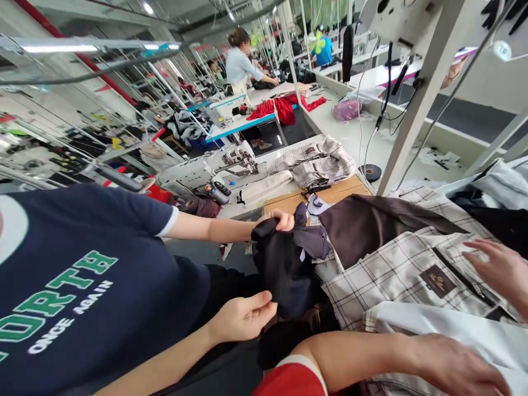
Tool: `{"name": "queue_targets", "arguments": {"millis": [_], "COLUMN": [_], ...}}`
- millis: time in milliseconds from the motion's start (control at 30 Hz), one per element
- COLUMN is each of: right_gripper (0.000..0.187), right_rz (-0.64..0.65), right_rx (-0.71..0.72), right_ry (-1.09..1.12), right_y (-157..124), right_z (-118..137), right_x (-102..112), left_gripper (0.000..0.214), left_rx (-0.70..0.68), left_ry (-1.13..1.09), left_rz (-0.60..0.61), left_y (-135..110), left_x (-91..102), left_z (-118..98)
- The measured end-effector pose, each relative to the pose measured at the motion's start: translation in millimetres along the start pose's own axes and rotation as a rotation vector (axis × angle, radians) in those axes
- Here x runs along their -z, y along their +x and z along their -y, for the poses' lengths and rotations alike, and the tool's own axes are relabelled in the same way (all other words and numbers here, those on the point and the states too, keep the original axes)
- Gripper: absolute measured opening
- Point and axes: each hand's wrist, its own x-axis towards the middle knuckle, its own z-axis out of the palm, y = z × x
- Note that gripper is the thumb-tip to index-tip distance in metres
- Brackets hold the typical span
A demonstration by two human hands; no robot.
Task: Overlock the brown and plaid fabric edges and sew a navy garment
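My left hand (454,367) lies flat, fingers out, on a white cloth (445,324) at the bottom right; its arm has a red sleeve. My right hand (500,270) comes in from the right edge with fingers stretched, hovering over or lightly touching a beige plaid garment (391,269) that carries a dark label (437,280) and a brown lining (371,223). Close on my left sits a co-worker in a navy T-shirt (82,286). That person's two hands (243,316) hold up a piece of black fabric (284,269).
A white sewing machine (206,168) stands behind the co-worker, with more plaid pieces (317,162) on the table beyond. A slanted white post (416,99) rises at the right. Other people work at tables with red cloth (284,107) farther back.
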Motion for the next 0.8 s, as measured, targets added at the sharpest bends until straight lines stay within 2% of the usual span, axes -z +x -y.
{"name": "queue_targets", "arguments": {"millis": [33, 67, 200, 333, 500, 667, 700, 733, 800], "right_gripper": [0.018, 0.021, 0.029, 0.032, 0.033, 0.032, 0.032, 0.033, 0.034], "right_rz": [0.045, 0.076, 0.073, 0.088, 0.089, 0.178, 0.208, 0.241, 0.294], "right_rx": [0.027, 0.051, 0.120, 0.156, 0.203, 0.275, 0.267, 0.251, 0.217], "right_ry": [-0.023, -0.043, -0.017, 0.060, 0.065, 0.033, 0.020, 0.008, -0.011], "right_y": [-7.0, -15.6, -58.0, -96.0, -129.2, -158.0, -163.0, -167.4, -174.3], "right_z": [7.1, 17.2, 69.8, 103.9, 110.6, 100.9, 97.7, 94.4, 88.6], "right_x": [1.4, 1.4, -2.4, -3.1, -2.9, -8.2, -10.8, -13.7, -20.1], "left_gripper": [0.027, 0.024, 0.028, 0.033, 0.036, 0.012, 0.017, 0.025, 0.036], "left_rx": [-0.143, -0.179, -0.144, -0.102, 0.044, 0.081, 0.084, 0.089, 0.103], "left_ry": [0.095, 0.175, 0.196, 0.166, 0.191, 0.275, 0.287, 0.293, 0.264], "left_rz": [0.131, 0.124, -0.026, -0.044, 0.026, -0.034, -0.020, 0.028, 0.197], "left_y": [-21.4, -43.0, -118.9, -160.7, -186.3, -233.6, -245.1, -256.4, -275.9], "left_x": [8.4, 17.0, 42.3, 41.6, 37.3, 64.0, 71.7, 79.3, 92.5], "left_z": [0.5, 1.1, 5.3, 13.3, 20.5, 34.0, 37.2, 39.8, 42.1]}}
